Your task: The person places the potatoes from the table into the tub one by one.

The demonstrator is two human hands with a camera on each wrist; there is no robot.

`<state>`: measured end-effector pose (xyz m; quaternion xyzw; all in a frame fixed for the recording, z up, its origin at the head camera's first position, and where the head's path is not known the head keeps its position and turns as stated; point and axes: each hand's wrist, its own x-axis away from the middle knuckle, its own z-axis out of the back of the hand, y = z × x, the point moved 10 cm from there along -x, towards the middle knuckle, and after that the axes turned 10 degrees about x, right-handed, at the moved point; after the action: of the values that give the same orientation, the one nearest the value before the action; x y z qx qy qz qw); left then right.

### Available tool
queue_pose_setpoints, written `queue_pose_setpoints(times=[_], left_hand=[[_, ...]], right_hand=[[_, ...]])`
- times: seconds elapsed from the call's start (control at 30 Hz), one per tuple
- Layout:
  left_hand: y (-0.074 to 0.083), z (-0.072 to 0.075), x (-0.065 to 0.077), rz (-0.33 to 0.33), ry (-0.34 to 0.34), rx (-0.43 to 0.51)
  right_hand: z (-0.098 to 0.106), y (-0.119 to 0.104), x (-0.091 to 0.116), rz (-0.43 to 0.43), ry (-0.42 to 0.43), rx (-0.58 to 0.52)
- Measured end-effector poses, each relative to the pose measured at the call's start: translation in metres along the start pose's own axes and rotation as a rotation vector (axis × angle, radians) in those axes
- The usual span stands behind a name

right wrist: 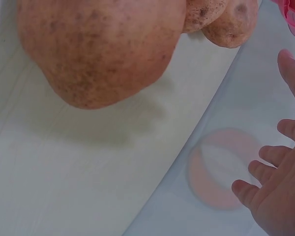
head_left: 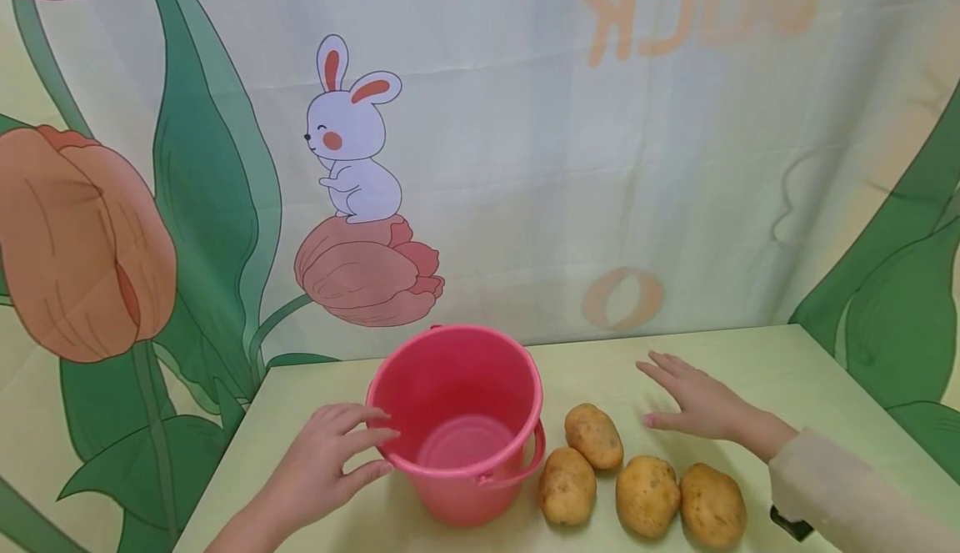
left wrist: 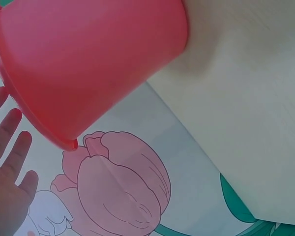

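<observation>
A pink bucket (head_left: 465,486) stands upright on the table, its inside bottom visible and its handle hanging down at the right. My left hand (head_left: 322,461) is at the bucket's left rim, fingers spread and fairly straight; whether they touch it I cannot tell. In the left wrist view, the left hand (left wrist: 10,172) appears beside the rim of the bucket (left wrist: 103,59). Several potatoes lie right of the bucket, among them a rear potato (head_left: 594,436) and a rightmost potato (head_left: 712,505). My right hand (head_left: 701,399) hovers behind and right of them, fingers extended, holding nothing.
The pale table (head_left: 780,369) ends at the back against a hanging cloth (head_left: 510,186) printed with a rabbit, tulips and leaves. A dark object (head_left: 791,525) shows below the right sleeve (head_left: 847,486).
</observation>
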<state>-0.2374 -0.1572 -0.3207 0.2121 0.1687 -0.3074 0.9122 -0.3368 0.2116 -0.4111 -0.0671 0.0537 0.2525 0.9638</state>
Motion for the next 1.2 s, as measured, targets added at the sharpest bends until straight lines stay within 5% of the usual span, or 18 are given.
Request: queue_pose_setpoints(times=[0.3,0.63,1.2], left_hand=[[0.007,-0.001,0.0,-0.124,0.049,-0.027],[0.001,-0.006,-0.001,-0.054,-0.014,-0.003],[0.001,-0.008,-0.001,-0.07,-0.021,0.026]], right_hand=[[-0.01,-0.004,-0.003,0.002,-0.01,-0.009],[-0.018,-0.01,-0.005,0.015,-0.035,-0.025],[-0.032,-0.022,-0.009,0.033,-0.065,-0.116]])
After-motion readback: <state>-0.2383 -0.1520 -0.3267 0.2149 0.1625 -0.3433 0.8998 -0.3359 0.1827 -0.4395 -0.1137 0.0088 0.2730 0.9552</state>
